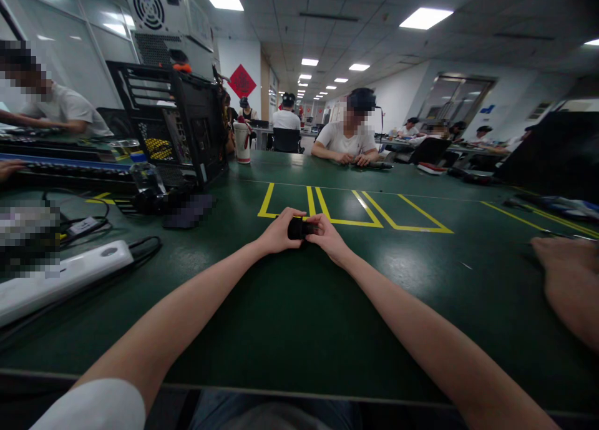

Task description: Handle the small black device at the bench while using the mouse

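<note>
A small black cylindrical object (pixel 296 229) lies sideways between my two hands, just above or on the green table; its exact kind is not clear. My left hand (pixel 279 231) is closed round its wider, left end. The narrower right end is pinched by the fingers of my right hand (pixel 328 238). My fingers cover part of both ends. Just beyond my hands, yellow tape outlines (pixel 322 219) mark the green tabletop (pixel 299 317).
A white power strip (pixel 93 264) with black cables lies at left. Behind it stand a water bottle (pixel 146 174), an open black computer case (pixel 180 124) and a paper cup (pixel 242 141). Another person's hand (pixel 566 268) rests at right. A co-worker (pixel 349 133) sits opposite.
</note>
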Available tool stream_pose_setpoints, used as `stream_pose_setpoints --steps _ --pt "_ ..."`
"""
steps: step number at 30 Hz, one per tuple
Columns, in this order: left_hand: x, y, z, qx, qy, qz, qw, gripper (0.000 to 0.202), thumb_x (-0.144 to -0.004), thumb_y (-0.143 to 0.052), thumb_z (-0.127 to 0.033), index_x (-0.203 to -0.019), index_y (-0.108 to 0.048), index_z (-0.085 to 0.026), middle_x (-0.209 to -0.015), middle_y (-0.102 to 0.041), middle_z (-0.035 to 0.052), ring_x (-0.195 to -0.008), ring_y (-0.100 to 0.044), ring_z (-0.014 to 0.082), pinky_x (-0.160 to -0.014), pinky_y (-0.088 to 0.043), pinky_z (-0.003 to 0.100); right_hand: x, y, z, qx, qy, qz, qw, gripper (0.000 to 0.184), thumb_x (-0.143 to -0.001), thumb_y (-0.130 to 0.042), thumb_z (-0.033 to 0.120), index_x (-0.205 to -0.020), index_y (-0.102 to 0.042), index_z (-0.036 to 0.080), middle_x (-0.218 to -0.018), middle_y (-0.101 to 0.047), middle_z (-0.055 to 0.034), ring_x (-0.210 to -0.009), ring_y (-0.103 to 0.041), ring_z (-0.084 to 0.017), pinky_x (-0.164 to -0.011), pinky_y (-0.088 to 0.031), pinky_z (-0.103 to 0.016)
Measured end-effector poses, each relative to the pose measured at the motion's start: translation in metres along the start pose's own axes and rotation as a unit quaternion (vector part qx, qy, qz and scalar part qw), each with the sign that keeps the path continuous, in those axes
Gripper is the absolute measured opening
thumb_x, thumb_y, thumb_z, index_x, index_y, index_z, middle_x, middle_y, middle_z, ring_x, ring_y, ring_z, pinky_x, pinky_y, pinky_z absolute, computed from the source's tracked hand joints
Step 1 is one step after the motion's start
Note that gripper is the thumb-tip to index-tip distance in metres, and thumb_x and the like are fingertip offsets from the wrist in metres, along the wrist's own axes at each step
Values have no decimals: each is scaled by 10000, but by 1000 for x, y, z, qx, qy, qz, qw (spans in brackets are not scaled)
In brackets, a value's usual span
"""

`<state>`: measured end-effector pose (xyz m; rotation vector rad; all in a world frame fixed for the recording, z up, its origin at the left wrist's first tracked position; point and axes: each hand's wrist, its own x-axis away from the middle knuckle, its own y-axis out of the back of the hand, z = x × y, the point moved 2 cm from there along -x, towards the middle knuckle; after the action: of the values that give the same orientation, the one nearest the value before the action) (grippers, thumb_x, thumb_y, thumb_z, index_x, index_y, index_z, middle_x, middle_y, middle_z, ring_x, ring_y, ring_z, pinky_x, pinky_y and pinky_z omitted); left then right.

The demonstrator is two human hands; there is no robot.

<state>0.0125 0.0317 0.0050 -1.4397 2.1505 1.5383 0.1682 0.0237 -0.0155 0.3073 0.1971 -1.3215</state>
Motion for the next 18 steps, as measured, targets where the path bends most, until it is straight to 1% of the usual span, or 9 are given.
stream_pose_setpoints --steps 3,7,10,11,13,15,18 --pt "0 1 -3 -3 5 3 1000 580 -596 -641 -180 -1119 -391 -186 -1084 -460 67 -1023 -477 219 -858 -418 374 -2 3 -8 47 -7 -32 998 307 -618 -523 100 -886 -423 212 -917 -520 5 -904 -518 -150 -871 -394 -376" --pt "1 3 -3 -6 22 7 1000 576 -617 -640 -221 -1135 -390 -204 -1109 -460 67 -1029 -481 225 -848 -425 383 -3 6 -10 139 6 -72 988 300 -653 -470 89 -924 -441 212 -997 -513 -12 -993 -493 -154 -936 -349 -379" --pt "3 5 7 -13 60 6 998 569 -645 -631 -288 -1153 -385 -214 -1123 -466 66 -1027 -490 230 -846 -426 400 0 9 -5 200 -11 -85 976 271 -706 -520 201 -972 -469 212 -1052 -506 -41 -1039 -474 -185 -960 -323 -416" --pt "4 5 12 -12 81 6 997 552 -658 -622 -313 -1149 -391 -214 -1114 -475 66 -1018 -497 230 -844 -427 406 1 10 -2 211 -19 -76 974 300 -708 -547 252 -996 -475 213 -1075 -502 -50 -1055 -466 -200 -961 -319 -432" --pt "4 4 23 -7 119 11 993 519 -675 -605 -356 -1131 -408 -209 -1090 -495 65 -997 -512 228 -838 -432 417 4 12 3 219 -31 -34 975 404 -666 -616 318 -1036 -486 218 -1111 -493 -60 -1074 -452 -225 -963 -315 -455" --pt "4 3 31 0 138 18 990 511 -680 -598 -379 -1125 -413 -207 -1081 -505 67 -989 -519 227 -835 -435 422 5 16 6 220 -40 10 975 498 -606 -679 325 -1059 -500 225 -1131 -484 -61 -1082 -444 -240 -970 -305 -466" --pt "3 2 35 8 138 24 990 533 -684 -595 -389 -1147 -398 -212 -1111 -497 76 -1017 -508 233 -849 -428 427 5 24 7 227 -49 30 972 558 -553 -721 299 -1066 -514 228 -1121 -487 -57 -1073 -447 -246 -975 -296 -472"
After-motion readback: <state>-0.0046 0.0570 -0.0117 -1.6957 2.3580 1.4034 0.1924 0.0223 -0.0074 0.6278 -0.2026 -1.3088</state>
